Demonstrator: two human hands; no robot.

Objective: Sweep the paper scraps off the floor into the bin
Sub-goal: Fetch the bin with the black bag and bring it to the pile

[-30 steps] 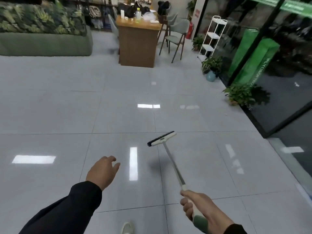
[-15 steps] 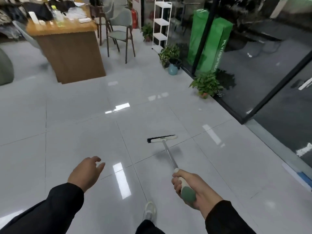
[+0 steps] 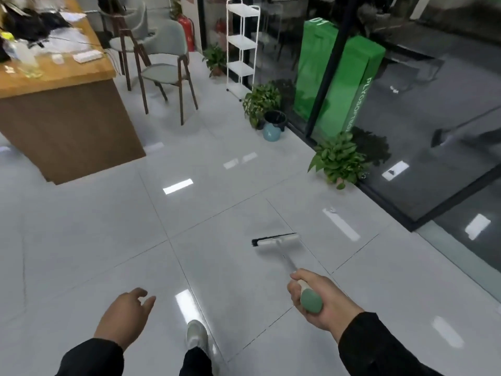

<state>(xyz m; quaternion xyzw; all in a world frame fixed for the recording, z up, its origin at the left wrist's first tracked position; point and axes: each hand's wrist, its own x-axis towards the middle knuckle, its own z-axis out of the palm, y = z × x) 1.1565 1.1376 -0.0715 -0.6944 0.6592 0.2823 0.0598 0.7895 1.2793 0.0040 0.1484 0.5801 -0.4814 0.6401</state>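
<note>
- A glossy grey tiled floor [image 3: 81, 240] is filling most of the view, with ceiling lights shining back off it in bright strips.
- A dark glass wall [image 3: 433, 104] is running along the right side, and a tall green panel [image 3: 339, 82] with white lettering is standing behind it.
- A wooden counter [image 3: 62, 112] is sitting at the upper left, its top carrying blurred clutter that I cannot make out.
- Two grey-seated chairs [image 3: 162, 69] with dark legs are standing just beside the counter.
- A white four-tier shelf rack [image 3: 241, 47] is standing against the glass, and a red fire extinguisher [image 3: 187, 33] is showing to its left.
- Potted plants are lining the glass: one [image 3: 339, 158] low on the floor nearer the camera, one [image 3: 261, 100] over a round blue pot [image 3: 271, 132], and one [image 3: 215, 59] further back.
- The broom [image 3: 276, 240] is pointing forward and slightly left, its dark-bristled head sitting low over the floor right of centre.
- The right hand [image 3: 322, 302] is gripping the broom's green handle end with fingers wrapped round it.
- The left hand [image 3: 124, 316] is hanging free over the floor, fingers loosely spread and holding nothing.
- Both arms are wearing black sleeves, and a white shoe [image 3: 196, 335] is stepping between the hands.
- One tiny white fleck [image 3: 332, 210] is lying on the floor beyond the broom head; it is too small to tell whether it is paper.
</note>
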